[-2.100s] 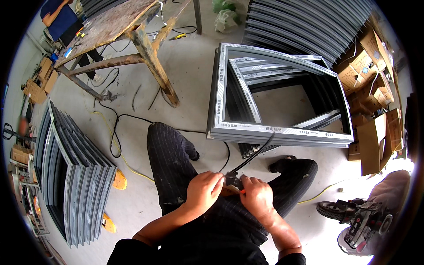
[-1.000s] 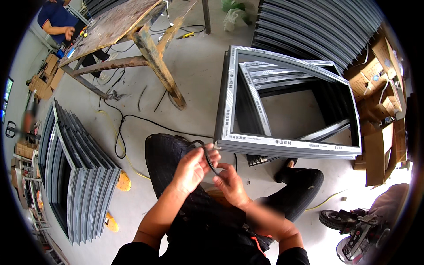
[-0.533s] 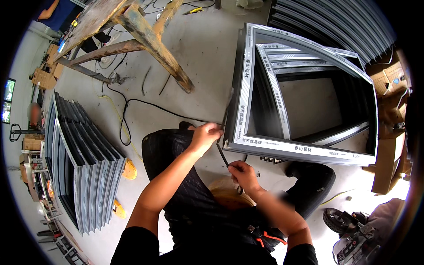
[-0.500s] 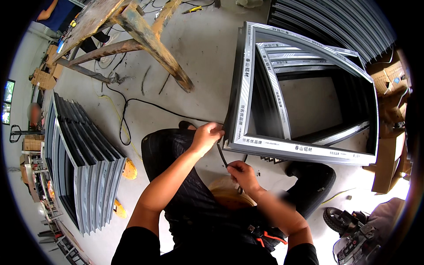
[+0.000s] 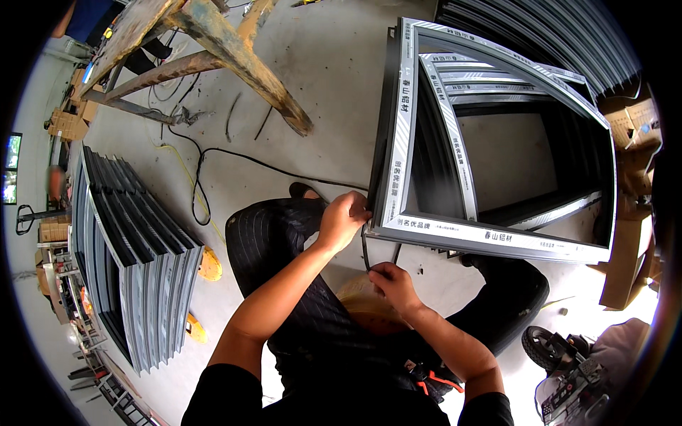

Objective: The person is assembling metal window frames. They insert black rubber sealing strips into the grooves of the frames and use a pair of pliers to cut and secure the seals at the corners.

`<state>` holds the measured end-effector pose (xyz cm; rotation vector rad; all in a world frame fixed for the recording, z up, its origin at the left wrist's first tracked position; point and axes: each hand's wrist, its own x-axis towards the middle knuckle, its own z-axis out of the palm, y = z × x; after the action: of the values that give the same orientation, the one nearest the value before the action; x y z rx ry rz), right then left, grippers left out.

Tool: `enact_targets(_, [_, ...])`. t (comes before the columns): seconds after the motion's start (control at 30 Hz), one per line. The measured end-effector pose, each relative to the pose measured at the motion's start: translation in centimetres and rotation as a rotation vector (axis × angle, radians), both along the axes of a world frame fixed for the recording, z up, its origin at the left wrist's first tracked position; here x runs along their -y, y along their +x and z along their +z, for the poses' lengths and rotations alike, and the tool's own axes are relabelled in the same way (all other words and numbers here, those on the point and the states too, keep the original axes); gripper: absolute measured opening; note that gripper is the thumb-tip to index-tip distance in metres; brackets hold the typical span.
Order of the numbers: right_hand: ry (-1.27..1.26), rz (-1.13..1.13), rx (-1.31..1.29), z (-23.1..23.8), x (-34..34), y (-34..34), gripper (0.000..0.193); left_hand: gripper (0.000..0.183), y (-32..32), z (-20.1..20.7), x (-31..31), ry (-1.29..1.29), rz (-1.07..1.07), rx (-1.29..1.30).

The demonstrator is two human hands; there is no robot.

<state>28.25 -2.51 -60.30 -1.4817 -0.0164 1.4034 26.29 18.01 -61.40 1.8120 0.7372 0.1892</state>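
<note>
A grey metal window frame with white printed protective film lies on top of a stack of similar frames in front of me. At its near left corner, my left hand is closed, thumb and fingers pinching a thin black strip against the frame's outer side. The strip hangs below the corner, and my right hand grips it lower down between thumb and curled fingers. Its exact seat in the frame's edge is hidden by the left fingers. Pliers with orange handles lie by my lap.
More dark frames stand stacked at the left on yellow supports. A rusty worktable is at the far left, with a black cable across the floor. Cardboard boxes and a wheeled vehicle are on the right.
The view has shifted slightly. My left hand stays at the frame's corner, a little nearer its edge; the strip between my hands now hangs more upright.
</note>
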Motion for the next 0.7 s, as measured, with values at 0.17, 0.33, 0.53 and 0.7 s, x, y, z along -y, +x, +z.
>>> enact_targets(0.17, [0.022, 0.001, -0.057, -0.5, 0.0, -0.2, 0.020, 0.019, 0.4, 1.2, 0.2, -0.014, 0.017, -0.005])
enact_targets(0.33, [0.023, 0.001, -0.081, 0.5, -0.2, -0.1, 0.021, 0.018, -0.6, -0.9, -0.5, -0.097, 0.022, 0.019])
enact_targets(0.53, [0.011, 0.065, -0.074, 0.5, -0.3, -0.2, 0.019, 0.016, -0.4, 0.3, -0.8, -0.179, -0.106, -0.239])
enact_targets(0.7, [0.033, 0.109, -0.083, 0.5, -0.6, -0.4, 0.018, 0.015, -0.6, 0.1, -0.9, -0.244, -0.090, -0.277])
